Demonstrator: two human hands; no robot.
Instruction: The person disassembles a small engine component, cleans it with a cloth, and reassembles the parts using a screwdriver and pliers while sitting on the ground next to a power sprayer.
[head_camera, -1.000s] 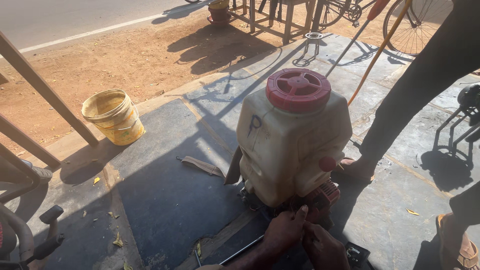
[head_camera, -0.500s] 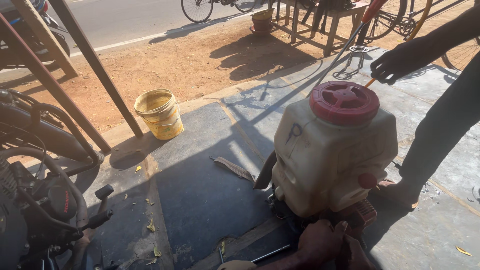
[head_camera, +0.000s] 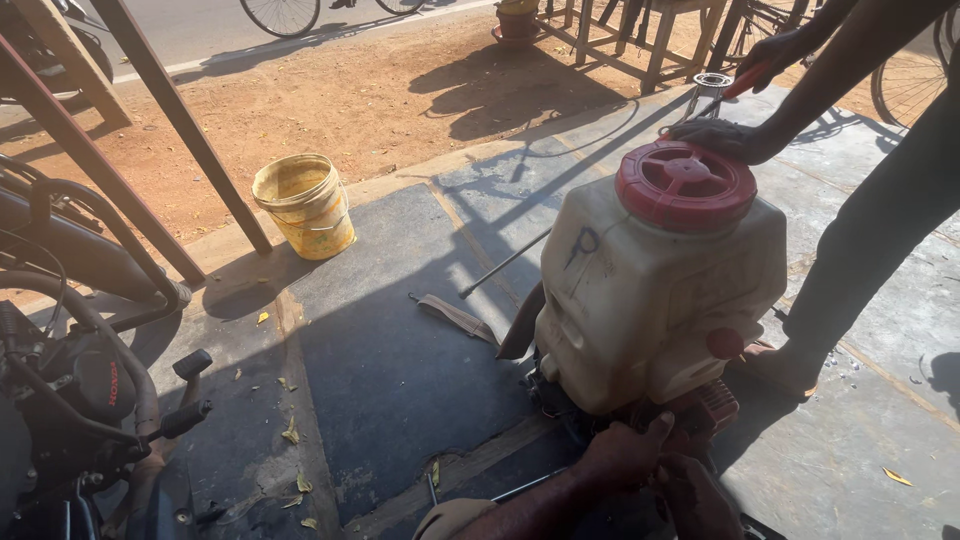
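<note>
Two hands | left hand (head_camera: 625, 455), right hand (head_camera: 695, 495) gripping sprayer (head_camera: 650, 290) base | bare slab leftward to bucket (head_camera: 305, 205)

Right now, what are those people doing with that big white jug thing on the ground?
The person wearing the camera has both hands low at the base of the sprayer tank: the left hand and the right hand are at the small engine underneath it. A second person standing beside it rests a hand against the red cap. A yellow bucket sits off to the side, and a motorbike is parked nearby.
</note>
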